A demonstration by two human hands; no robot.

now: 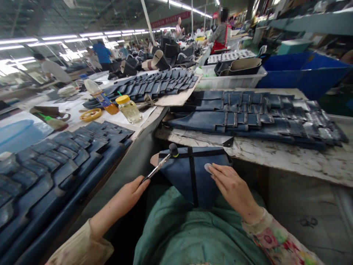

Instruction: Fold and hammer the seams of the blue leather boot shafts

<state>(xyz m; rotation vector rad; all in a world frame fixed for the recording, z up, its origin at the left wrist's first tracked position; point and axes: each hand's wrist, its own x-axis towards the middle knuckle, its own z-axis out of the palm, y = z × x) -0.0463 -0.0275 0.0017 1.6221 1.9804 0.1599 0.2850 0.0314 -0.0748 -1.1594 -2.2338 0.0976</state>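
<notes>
My left hand [140,185] is closed round the dark grip of a small hammer [162,165] with a metal shaft. Its black head, with a yellow-green part, lies over the upper left of a dark blue leather panel [176,173]. Black strips cross the panel, which rests on my lap against a green apron [190,235]. My right hand [231,187] is over the panel's right side, fingers together on a small whitish piece [208,167]; its exact kind is unclear. The palm side of this hand is hidden.
Overlapping blue leather pieces lie in rows on the left bench [74,154], the right bench [261,114] and further back. A yellow-lidded jar [129,109], a plastic bottle [100,96] and a tape roll [90,115] stand left. Blue bin [300,73] at back right; people work beyond.
</notes>
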